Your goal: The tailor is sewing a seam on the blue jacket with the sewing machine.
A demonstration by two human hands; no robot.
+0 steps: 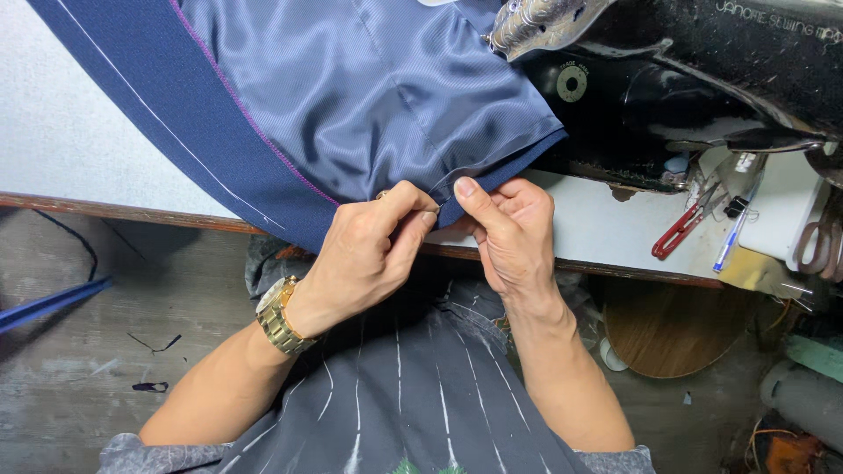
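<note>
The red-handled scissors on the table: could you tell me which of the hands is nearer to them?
The right. The right hand pinches the navy fabric's edge, with the red-handled scissors lying off to its right on the table. The left hand pinches farther left, beyond the right one.

— The shiny navy satin lining (378, 88) looks smooth and glossy, catching light in soft folds. And the band beside it?

— The dark blue woven cloth panel (193, 132) is matt, with a fine grainy weave and a purple stitched seam.

— The black sewing machine body (702, 70)?

— Glossy black enamel, with a bright polished metal plate. The gold-coloured metal wristwatch (281, 314) gleams too.

— And the pale grey sewing table top (61, 132)?

— Matt and smooth, edged in worn wood. The red-handled snips (685, 224) have shiny plastic grips; the grey wooden floor (70, 386) looks rough and scuffed.
</note>
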